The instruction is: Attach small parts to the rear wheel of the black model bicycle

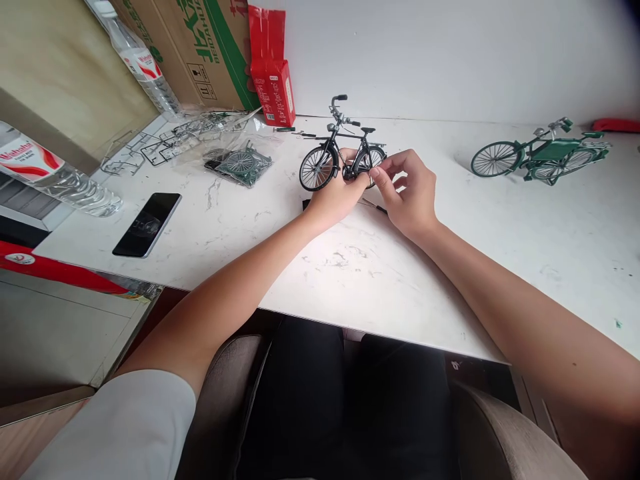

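Together we steady the black model bicycle mid-table, its length running left to right: our left hand grips its middle from the near side, our right hand pinches its rear wheel.

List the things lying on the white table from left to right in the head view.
Clear plastic water bottle → black smartphone → bagged green model parts → black model bicycle → right hand → green model bicycle.

two model bicycles, two water bottles, one phone
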